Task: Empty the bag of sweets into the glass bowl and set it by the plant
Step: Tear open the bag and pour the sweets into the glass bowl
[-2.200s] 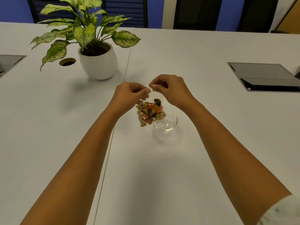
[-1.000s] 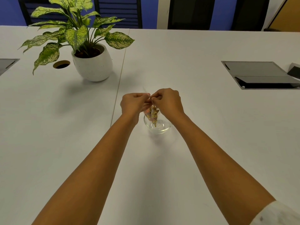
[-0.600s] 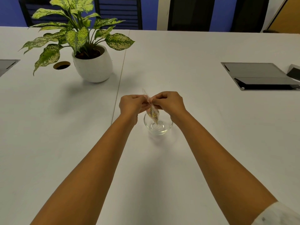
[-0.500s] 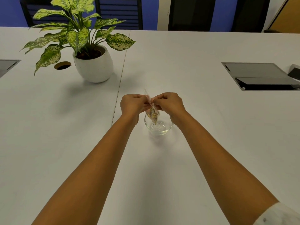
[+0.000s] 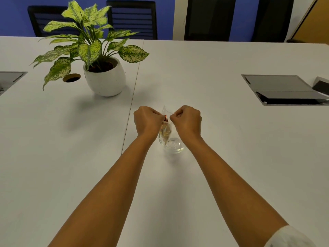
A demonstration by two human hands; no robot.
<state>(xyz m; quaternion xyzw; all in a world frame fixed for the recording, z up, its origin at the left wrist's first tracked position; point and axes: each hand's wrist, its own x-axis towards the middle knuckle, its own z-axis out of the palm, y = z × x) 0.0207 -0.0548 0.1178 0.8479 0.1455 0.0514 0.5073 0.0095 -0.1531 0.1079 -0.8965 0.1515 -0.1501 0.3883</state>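
Note:
A clear plastic bag of sweets (image 5: pixel 166 130) hangs between my two hands, seen edge-on, its lower tip over the glass bowl (image 5: pixel 172 146). My left hand (image 5: pixel 147 121) pinches the bag's top on one side and my right hand (image 5: pixel 186 120) pinches it on the other. Gold and red wrapped sweets show through the plastic. The small bowl stands on the white table just below my hands and looks empty. A green spotted plant in a round white pot (image 5: pixel 105 78) stands at the far left.
A round cable hole (image 5: pixel 72 77) sits left of the pot. Grey cable hatches are set in the table at the right (image 5: pixel 284 90) and at the far left edge (image 5: pixel 8 79). Dark chairs (image 5: pixel 132 18) line the far side.
Since the earliest frame both hands have lowered the bag from flat-on above the bowl to edge-on just over it. My hands have drawn slightly apart at the bag's top.

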